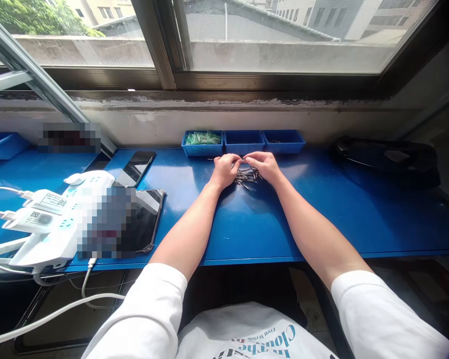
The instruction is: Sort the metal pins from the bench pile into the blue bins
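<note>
My left hand (225, 170) and my right hand (265, 166) meet over the blue table, thumbs and forefingers pinched together. Between the fingertips is a small dark metal part (243, 160), too small to name for certain. A thin dark end shows just left of my left fingers. Under and between both hands lies a loose pile of slim, shiny metal pieces (246, 177), partly covered by the fingers. Just beyond them stand three blue bins side by side: the left bin (203, 150) holds green-and-clear packets, the middle bin (243, 148) looks dark inside, and the right bin (286, 148) has a few small pieces.
To the left are a black phone (137, 167), a tablet-like device (149, 219) and a white power strip (93, 187) with plugged-in chargers and cables. A dark case (389, 159) rests at the right. Behind the blue table (247, 229) are a wall and a window.
</note>
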### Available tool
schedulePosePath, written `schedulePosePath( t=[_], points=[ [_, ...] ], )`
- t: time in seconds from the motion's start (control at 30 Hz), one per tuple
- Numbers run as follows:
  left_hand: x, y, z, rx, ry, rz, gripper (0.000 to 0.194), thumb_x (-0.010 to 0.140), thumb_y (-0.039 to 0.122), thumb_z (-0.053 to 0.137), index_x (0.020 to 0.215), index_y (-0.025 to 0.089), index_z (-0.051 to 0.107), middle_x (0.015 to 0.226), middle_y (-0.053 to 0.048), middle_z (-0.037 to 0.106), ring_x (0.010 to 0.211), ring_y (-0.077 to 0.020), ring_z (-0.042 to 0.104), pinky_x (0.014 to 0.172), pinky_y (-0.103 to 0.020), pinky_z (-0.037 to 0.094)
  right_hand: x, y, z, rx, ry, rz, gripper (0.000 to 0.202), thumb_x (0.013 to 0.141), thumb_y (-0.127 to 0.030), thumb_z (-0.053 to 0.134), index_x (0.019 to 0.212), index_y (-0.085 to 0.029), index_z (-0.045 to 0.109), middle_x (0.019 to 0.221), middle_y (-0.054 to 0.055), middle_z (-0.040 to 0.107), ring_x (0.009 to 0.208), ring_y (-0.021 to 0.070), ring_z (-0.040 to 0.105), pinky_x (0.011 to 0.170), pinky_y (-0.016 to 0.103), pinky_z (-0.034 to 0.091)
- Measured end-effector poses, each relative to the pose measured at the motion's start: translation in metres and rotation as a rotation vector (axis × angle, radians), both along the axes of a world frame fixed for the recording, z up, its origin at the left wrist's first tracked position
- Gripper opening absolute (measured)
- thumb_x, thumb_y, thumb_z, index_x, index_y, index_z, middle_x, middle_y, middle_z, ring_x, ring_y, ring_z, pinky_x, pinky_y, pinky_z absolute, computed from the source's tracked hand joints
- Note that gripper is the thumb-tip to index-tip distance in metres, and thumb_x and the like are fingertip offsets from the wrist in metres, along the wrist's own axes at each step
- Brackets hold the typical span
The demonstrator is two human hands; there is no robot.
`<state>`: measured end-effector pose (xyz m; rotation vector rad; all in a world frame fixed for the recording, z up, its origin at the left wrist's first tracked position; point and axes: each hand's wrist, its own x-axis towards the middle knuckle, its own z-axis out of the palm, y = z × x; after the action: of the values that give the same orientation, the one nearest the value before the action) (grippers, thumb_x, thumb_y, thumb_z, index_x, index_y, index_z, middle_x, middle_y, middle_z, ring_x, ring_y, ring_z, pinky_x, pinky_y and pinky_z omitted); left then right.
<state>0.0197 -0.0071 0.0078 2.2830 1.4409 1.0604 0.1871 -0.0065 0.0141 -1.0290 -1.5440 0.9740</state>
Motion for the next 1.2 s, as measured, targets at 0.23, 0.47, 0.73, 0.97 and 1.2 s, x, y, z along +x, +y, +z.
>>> schedulePosePath(
  t=[0.23,0.47,0.73,0.97,1.2],
  points=[
    [0.000,-0.001,0.001,0.007,0.004,0.062,0.024,0.089,0.034,0.047,0.102,0.022,0.063,0.106,-0.004,0.068,0.104,-0.0205,0.059,0.095,-0.036,0.036,0.003,0.004,-0.001,0.014,-0.041,-0.060,0.024,0.069,-0.039,0.068,0.082,-0.020,0.074,0.083,0.004,0.073,0.084,0.0212,0.067,0.081,0.034,0.052],
    [-0.007,0.010,-0.007,-0.094,0.022,0.368,0.028,0.087,0.031,0.044,0.108,0.022,0.059,0.115,-0.008,0.063,0.113,-0.0255,0.053,0.094,-0.040,0.037,0.012,0.012,0.000,0.213,-0.428,-0.365,0.037,0.074,-0.032,0.059,0.109,-0.020,0.069,0.106,0.005,0.070,0.101,0.0236,0.059,0.094,0.041,0.045],
    [-0.002,0.008,-0.011,-0.123,0.153,0.335,0.028,0.086,0.034,0.043,0.106,0.022,0.060,0.114,-0.009,0.062,0.111,-0.0274,0.052,0.095,-0.044,0.036,0.008,0.023,0.000,0.159,-0.859,-0.469,0.068,0.074,-0.032,0.056,0.139,-0.024,0.040,0.144,0.004,0.043,0.116,0.0355,0.037,0.093,0.059,0.033],
    [0.000,0.008,-0.010,-0.135,0.175,0.316,0.028,0.087,0.033,0.043,0.105,0.021,0.060,0.114,-0.011,0.062,0.111,-0.0291,0.052,0.094,-0.046,0.036,0.007,0.024,-0.002,0.123,-0.944,-0.453,0.070,0.075,-0.034,0.054,0.141,-0.022,0.036,0.150,0.005,0.033,0.115,0.0375,0.034,0.091,0.061,0.033],
    [-0.001,0.009,-0.010,-0.136,0.181,0.296,0.027,0.087,0.034,0.045,0.102,0.020,0.062,0.112,-0.012,0.062,0.110,-0.0309,0.051,0.094,-0.048,0.036,0.011,0.027,-0.007,0.142,-0.922,-0.441,0.069,0.076,-0.037,0.054,0.141,-0.023,0.036,0.150,0.007,0.033,0.115,0.0385,0.035,0.089,0.062,0.034]
  ],
)
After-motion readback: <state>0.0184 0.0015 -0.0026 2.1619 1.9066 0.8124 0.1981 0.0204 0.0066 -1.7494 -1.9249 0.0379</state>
